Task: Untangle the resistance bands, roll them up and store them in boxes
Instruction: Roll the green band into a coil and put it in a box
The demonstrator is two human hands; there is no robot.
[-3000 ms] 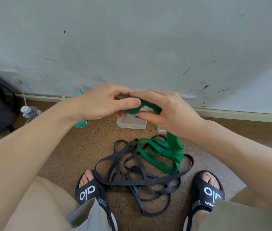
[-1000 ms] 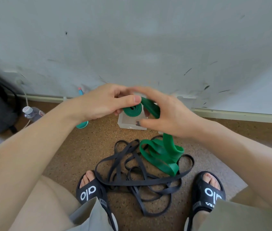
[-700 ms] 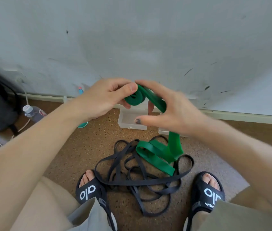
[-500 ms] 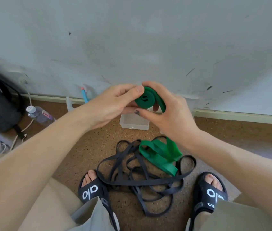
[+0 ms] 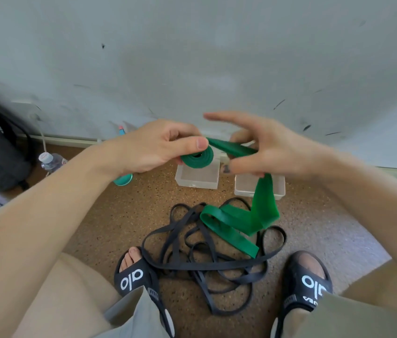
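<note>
- The person's left hand (image 5: 158, 148) pinches a small coil of flat green rubber resistance band (image 5: 198, 159) between thumb and fingers, held in the air above the floor.
- At three o'clock from the coil, the right hand (image 5: 269, 152) has its fingers spread; the loose tail of the band runs through it, resting against the fingers, though half a second earlier it was closed beside the coil.
- This suggests the right hand is re-gripping for another turn; the roll looks only partly wound.
- The tail drops to folds on the speckled brown floor (image 5: 109, 215) at six o'clock, lying on a tangled thin black resistance band (image 5: 204, 259).
- Two clear plastic boxes (image 5: 198, 178) sit below the hands, holding no bands.
</note>
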